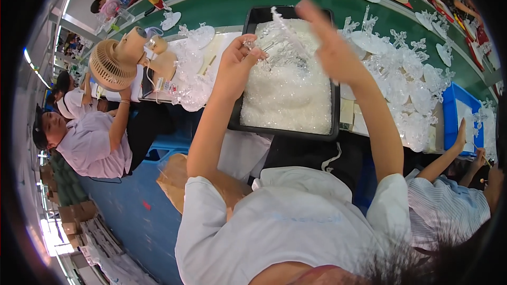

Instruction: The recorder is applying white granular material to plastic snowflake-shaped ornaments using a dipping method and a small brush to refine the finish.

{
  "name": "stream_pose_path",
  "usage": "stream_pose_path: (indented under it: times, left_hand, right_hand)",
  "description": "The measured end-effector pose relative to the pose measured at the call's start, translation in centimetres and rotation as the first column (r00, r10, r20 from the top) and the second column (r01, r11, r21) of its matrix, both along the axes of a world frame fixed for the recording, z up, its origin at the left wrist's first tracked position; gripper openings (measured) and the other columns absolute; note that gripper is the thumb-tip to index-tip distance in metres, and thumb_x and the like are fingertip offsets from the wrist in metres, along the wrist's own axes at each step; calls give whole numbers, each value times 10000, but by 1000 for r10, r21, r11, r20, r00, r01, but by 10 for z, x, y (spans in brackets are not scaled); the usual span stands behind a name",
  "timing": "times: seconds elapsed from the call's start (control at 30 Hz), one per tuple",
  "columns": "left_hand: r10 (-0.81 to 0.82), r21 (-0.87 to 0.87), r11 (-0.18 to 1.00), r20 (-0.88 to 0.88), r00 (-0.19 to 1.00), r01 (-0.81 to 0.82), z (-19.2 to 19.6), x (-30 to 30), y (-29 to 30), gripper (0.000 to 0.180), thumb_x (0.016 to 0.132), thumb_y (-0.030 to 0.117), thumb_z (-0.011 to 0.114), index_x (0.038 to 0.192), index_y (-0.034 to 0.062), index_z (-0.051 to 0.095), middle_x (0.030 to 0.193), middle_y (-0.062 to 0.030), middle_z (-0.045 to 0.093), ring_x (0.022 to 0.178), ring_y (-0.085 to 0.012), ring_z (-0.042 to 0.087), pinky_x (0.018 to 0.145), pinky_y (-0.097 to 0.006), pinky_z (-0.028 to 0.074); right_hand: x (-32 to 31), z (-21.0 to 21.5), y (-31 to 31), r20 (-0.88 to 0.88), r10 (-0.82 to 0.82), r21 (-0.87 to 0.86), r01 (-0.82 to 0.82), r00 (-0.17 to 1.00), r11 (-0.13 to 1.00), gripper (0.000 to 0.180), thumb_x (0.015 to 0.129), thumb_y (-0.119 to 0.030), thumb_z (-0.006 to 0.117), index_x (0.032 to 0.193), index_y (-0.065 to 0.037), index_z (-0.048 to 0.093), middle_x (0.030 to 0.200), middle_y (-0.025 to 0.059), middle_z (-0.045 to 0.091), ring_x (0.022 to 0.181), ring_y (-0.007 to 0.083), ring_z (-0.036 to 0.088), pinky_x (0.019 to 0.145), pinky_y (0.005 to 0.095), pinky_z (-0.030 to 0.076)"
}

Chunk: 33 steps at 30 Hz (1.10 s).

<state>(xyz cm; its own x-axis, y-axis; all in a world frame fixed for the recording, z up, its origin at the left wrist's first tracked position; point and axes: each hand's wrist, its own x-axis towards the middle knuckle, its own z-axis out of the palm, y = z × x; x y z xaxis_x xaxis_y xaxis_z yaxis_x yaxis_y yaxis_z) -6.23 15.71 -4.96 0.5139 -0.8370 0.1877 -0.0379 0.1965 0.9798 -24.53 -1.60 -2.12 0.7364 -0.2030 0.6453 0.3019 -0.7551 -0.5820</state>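
My left hand [236, 68] is closed in a pinch on a clear plastic ornament [294, 47] with thin branching parts. The ornament is tilted over a black tray [288, 131] that holds white, sparkling granules [285, 103]. To the right of the ornament, my right hand [336, 55] is raised over the tray's right side. Its fingers look stretched out but are smeared by motion, and I see nothing held in it. Whether it touches the ornament, I cannot tell. The ornament's held end is partly hidden by my left fingers.
Many clear ornaments on white round bases [401, 82] crowd the right of the bench; more [190, 68] lie left. A beige fan [112, 64] stands beyond those. A co-worker [92, 140] sits at left; another's arms [449, 153] reach by a blue bin [450, 113] at right.
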Motion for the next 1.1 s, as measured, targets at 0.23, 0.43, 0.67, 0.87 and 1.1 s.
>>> stream_pose_path:
  times: [0.23, 0.43, 0.67, 0.87, 1.1]
  left_hand:
    - [-43, -2, 999, -18, 999, 43, 13, 0, 1, 333, 955, 78, 586, 1261, -20, 497, 930, -90, 685, 884, -122, 626, 831, -243, 468]
    - [-83, -36, 996, -43, 996, 81, 19, 0, -3, 331, 957, 88, 593, 1255, -22, 500, 939, -90, 678, 894, -134, 630, 849, -254, 474]
    - [-99, -20, 995, -63, 993, 98, 24, -1, -7, 344, 957, 88, 612, 1262, -20, 498, 919, -66, 653, 906, -153, 625, 877, -283, 466]
    - [-87, 28, 996, -36, 996, 88, 26, -2, -9, 345, 947, 79, 612, 1264, -12, 510, 906, -75, 669, 899, -145, 632, 858, -272, 473]
    - [77, 50, 994, 331, 940, -99, 74, 42, -2, 313, 925, 75, 617, 1221, -13, 566, 887, -74, 695, 840, -115, 634, 775, -243, 480]
  right_hand:
    - [-1, 21, -12, 147, -245, 329, 187, 958, 926, 879, 658, 181, 386, 1506, -38, 316, 1544, 168, 352, 1462, 263, 283, 1190, 326, 198]
    - [6, -4, -19, 95, -114, 77, 107, 989, 991, 820, 687, 168, 380, 1488, 1, 337, 1552, 166, 324, 1469, 259, 263, 1203, 379, 185]
    - [-4, 24, -4, 307, -192, 426, 46, 932, 904, 751, 686, 159, 373, 1423, 22, 405, 1469, 202, 439, 1408, 274, 370, 1189, 339, 212]
    - [5, -3, 24, 5, 60, 179, -60, 998, 982, 912, 639, 207, 332, 1525, 2, 258, 1584, 176, 265, 1490, 262, 196, 1218, 374, 119]
    - [-15, -9, 33, 177, -56, 548, -51, 983, 835, 733, 727, 183, 315, 1449, 61, 354, 1519, 194, 366, 1431, 293, 329, 1175, 423, 266]
